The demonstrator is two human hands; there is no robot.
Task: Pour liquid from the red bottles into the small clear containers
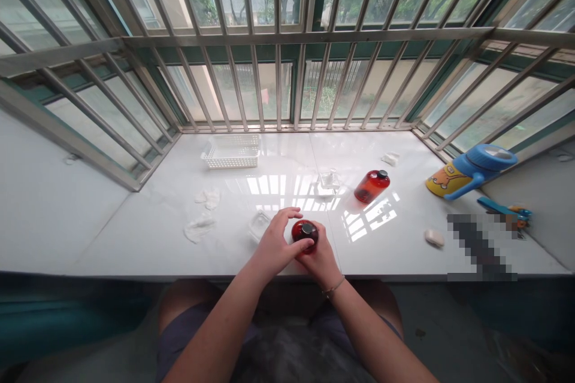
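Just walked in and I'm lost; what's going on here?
A person's right hand grips a glossy red bottle, its round black cap in place; the left hand curves around the other side, thumb near that cap. A second black-capped red bottle is farther back to the right on the shiny white counter.

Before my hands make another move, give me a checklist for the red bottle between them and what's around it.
1. Right hand on the red bottle: ok, it holds the bottle's side.
2. Left hand at the same bottle: ok, thumb across the near side.
3. Black cap in place on top: ok.
4. Cap tightness: cannot tell.
5. Free room beside the left hand: not ok, a clear container sits close by.
6. Second red bottle apart from both hands: ok, off to the right.
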